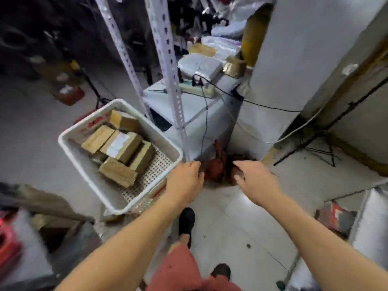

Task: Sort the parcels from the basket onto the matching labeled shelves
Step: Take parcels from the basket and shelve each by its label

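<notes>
basket: white plastic basket [69, 141] sitting on the floor to the left, perforated bottom showing on its near right side

parcels: a handful of brown cardboard parcels [117, 152] piled inside the basket – one on top has a white label [117, 143] facing up, too blurry to read

left hand: left hand [185, 181] stretched out forward, palm down, hovering just past the basket's near right corner, next to the foot of the shelf post. Fingers relaxed and slightly bent, nothing in them

right hand: right hand [255, 182] also reaching forward, palm down, fingers spread loose and a bit curled – not gripping anything

shelf post: white slotted metal upright [168, 66] runs from the top of the frame down to the floor right behind the basket, with a second one [119, 47] angled beside it

low shelf: pale shelf [193, 106] behind the posts, with grey and white poly mailers [199, 65] stacked further back and a black cable [206, 114] trailing down over the front

floor stuff: something reddish-orange [218, 164] on the floor between the two hands, can't tell what it is. A black tripod stand [321, 148] stands off to the right

person: red shorts [180, 269] and dark shoes [186, 221] visible below, standing on light tiles
</notes>
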